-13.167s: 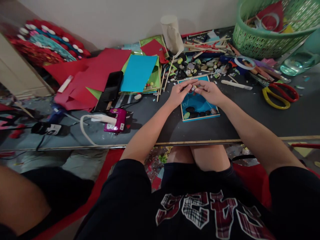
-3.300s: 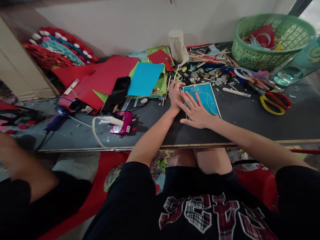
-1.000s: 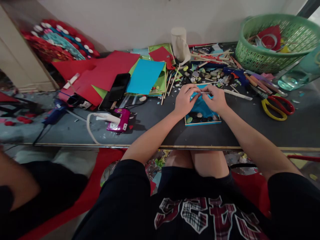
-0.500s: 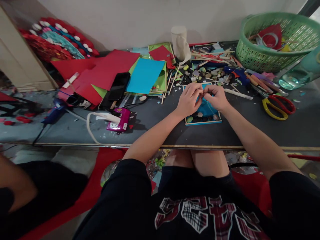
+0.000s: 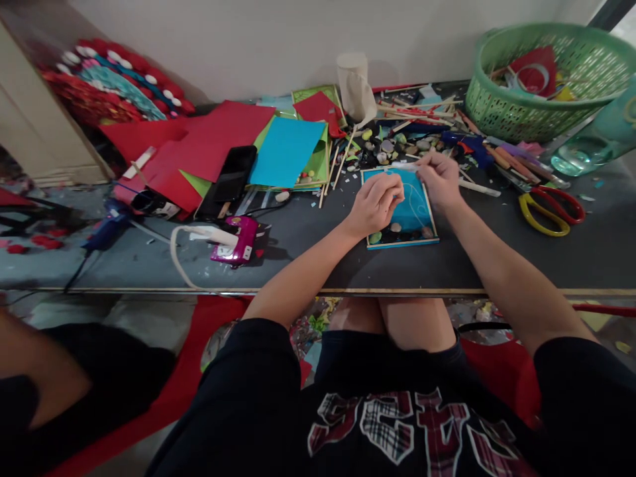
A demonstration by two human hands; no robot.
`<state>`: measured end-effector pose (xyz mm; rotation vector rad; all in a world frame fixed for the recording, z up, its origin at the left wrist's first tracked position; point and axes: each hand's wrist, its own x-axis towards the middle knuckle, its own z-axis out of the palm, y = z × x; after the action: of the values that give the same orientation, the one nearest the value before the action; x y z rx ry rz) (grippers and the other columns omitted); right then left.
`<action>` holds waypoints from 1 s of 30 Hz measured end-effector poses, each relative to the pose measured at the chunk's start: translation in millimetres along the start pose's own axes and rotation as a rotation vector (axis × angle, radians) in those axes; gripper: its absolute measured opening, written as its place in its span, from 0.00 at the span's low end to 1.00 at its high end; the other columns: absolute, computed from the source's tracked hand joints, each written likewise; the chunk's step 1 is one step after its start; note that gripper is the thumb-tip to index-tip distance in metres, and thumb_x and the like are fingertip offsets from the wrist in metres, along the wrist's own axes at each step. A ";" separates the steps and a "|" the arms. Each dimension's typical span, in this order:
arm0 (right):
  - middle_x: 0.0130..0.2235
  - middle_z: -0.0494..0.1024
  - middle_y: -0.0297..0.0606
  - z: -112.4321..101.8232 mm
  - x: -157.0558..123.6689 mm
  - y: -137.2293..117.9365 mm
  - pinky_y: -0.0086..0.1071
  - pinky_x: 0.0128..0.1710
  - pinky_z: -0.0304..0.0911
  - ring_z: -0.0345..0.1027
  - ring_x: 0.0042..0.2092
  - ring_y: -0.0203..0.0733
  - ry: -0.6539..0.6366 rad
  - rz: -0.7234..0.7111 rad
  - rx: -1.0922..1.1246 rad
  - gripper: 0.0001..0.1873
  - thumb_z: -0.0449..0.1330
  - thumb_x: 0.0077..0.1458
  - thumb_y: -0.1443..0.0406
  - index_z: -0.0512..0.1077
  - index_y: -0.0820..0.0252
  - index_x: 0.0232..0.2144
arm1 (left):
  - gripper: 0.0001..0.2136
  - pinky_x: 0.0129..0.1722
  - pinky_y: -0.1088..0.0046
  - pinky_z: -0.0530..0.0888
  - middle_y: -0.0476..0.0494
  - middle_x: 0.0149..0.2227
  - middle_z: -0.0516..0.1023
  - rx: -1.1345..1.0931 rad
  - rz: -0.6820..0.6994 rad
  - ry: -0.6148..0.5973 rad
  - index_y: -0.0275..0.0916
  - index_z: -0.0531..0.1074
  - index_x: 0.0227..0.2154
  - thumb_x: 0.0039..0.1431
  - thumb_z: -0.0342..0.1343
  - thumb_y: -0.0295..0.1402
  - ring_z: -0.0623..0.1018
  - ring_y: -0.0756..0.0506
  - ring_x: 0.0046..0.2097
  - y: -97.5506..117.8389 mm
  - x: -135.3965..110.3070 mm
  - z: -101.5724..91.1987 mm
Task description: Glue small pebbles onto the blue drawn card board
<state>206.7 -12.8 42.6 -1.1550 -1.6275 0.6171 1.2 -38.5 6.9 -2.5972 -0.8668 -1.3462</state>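
A small blue panel [image 5: 415,197] edged with thin pale sticks lies flat on the dark table. Pebbles [image 5: 395,227] run along its near edge, and a thin pale curved line crosses its blue face. Over the panel's left side is my left hand [image 5: 376,204], its fingers curled and pinched together; whatever they hold is too small to make out. My right hand [image 5: 440,179] is at the panel's far right corner, thumb and fingertips closed together. Something between those fingertips cannot be made out. The two hands are apart.
Red-and-yellow scissors [image 5: 545,225] lie to the right, below a green basket [image 5: 527,109] and a clear bottle [image 5: 579,156]. Loose pebbles [image 5: 387,147] are scattered behind the panel. Leftward are a blue sheet [image 5: 287,151], a phone [image 5: 235,173], a purple power socket [image 5: 240,240] and a glue gun [image 5: 106,225].
My right hand has moved away from the left, back and to the right, so more of the blue panel shows. My left hand stays nearly where it was, still pinched.
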 end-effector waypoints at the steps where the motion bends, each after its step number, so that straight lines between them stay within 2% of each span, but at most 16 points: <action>1: 0.29 0.75 0.40 -7.8 3.1 4.9 0.46 0.37 0.70 0.71 0.34 0.48 0.074 -0.007 -0.061 0.18 0.58 0.61 0.47 0.73 0.54 0.31 | 0.20 0.63 0.52 0.78 0.36 0.52 0.80 -0.002 -0.007 0.031 0.43 0.72 0.44 0.80 0.35 0.42 0.81 0.40 0.57 0.2 0.2 0.7; 3: 0.34 0.78 0.43 -27.9 7.9 11.5 0.55 0.49 0.70 0.75 0.42 0.55 0.178 -0.082 -0.255 0.16 0.56 0.65 0.50 0.75 0.54 0.37 | 0.18 0.62 0.53 0.78 0.38 0.50 0.80 -0.026 -0.055 0.105 0.45 0.71 0.44 0.80 0.37 0.43 0.81 0.41 0.56 -2.6 1.5 2.2; 5: 0.38 0.80 0.47 -50.1 10.4 14.8 0.64 0.59 0.61 0.72 0.52 0.62 0.291 -0.171 -0.474 0.12 0.59 0.65 0.54 0.77 0.54 0.39 | 0.18 0.63 0.53 0.77 0.38 0.51 0.79 -0.059 -0.154 0.160 0.46 0.71 0.44 0.80 0.38 0.46 0.80 0.41 0.56 -9.4 3.2 3.2; 8: 0.46 0.82 0.50 -75.8 11.8 19.9 0.65 0.64 0.52 0.68 0.56 0.63 0.408 -0.109 -0.589 0.10 0.57 0.68 0.59 0.78 0.51 0.43 | 0.21 0.61 0.53 0.78 0.36 0.53 0.77 -0.090 -0.343 0.231 0.46 0.72 0.46 0.78 0.39 0.53 0.78 0.39 0.59 -23.3 4.0 3.1; 11: 0.48 0.82 0.51 -84.0 12.6 27.9 0.65 0.64 0.45 0.64 0.56 0.63 0.429 -0.054 -0.603 0.11 0.56 0.69 0.63 0.80 0.52 0.43 | 0.23 0.52 0.59 0.81 0.37 0.52 0.77 -0.120 -0.476 0.295 0.46 0.72 0.47 0.76 0.39 0.56 0.80 0.41 0.55 -35.1 2.1 3.2; 14: 0.46 0.81 0.54 -79.8 13.0 31.8 0.66 0.64 0.40 0.62 0.57 0.63 0.426 -0.021 -0.602 0.11 0.58 0.66 0.67 0.81 0.54 0.42 | 0.24 0.44 0.65 0.81 0.38 0.50 0.77 -0.129 -0.528 0.311 0.46 0.71 0.49 0.76 0.37 0.57 0.80 0.44 0.50 -43.2 -0.8 6.8; 16: 0.47 0.81 0.55 -76.4 12.5 30.0 0.67 0.65 0.39 0.63 0.58 0.64 0.406 0.012 -0.628 0.12 0.57 0.65 0.70 0.81 0.56 0.43 | 0.25 0.41 0.66 0.80 0.39 0.48 0.77 -0.136 -0.536 0.313 0.47 0.70 0.51 0.75 0.37 0.59 0.80 0.44 0.47 -47.3 -2.6 11.5; 20: 0.50 0.82 0.51 -76.5 10.5 22.5 0.67 0.64 0.53 0.67 0.59 0.65 0.369 0.049 -0.704 0.15 0.56 0.62 0.71 0.81 0.55 0.44 | 0.28 0.40 0.65 0.80 0.38 0.48 0.75 -0.160 -0.557 0.333 0.49 0.70 0.53 0.73 0.35 0.62 0.79 0.44 0.46 -53.4 -4.9 20.9; 23: 0.51 0.82 0.49 -75.4 9.5 18.1 0.67 0.63 0.58 0.68 0.60 0.65 0.364 -0.008 -0.756 0.18 0.55 0.61 0.71 0.81 0.54 0.47 | 0.31 0.37 0.66 0.79 0.37 0.49 0.74 -0.161 -0.576 0.347 0.48 0.69 0.52 0.71 0.33 0.64 0.78 0.45 0.44 -55.3 -5.0 23.9; 26: 0.52 0.81 0.49 -62.2 8.4 13.3 0.66 0.66 0.58 0.69 0.61 0.63 0.235 -0.120 -0.707 0.15 0.56 0.64 0.67 0.80 0.52 0.47 | 0.32 0.35 0.66 0.77 0.36 0.50 0.74 -0.168 -0.587 0.358 0.47 0.70 0.49 0.69 0.33 0.67 0.78 0.45 0.42 -55.0 -4.2 23.4; 30: 0.51 0.82 0.50 -26.7 11.1 7.8 0.63 0.67 0.60 0.72 0.60 0.62 -0.009 -0.174 -0.604 0.11 0.57 0.66 0.62 0.79 0.53 0.45 | 0.29 0.34 0.68 0.76 0.39 0.46 0.74 -0.191 -0.602 0.320 0.47 0.69 0.46 0.69 0.39 0.67 0.77 0.46 0.41 -51.8 -2.9 20.3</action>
<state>233.9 -3.2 50.7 -1.4090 -1.9638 0.0045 -12.5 10.1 -16.6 -2.2155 -1.5987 -2.0016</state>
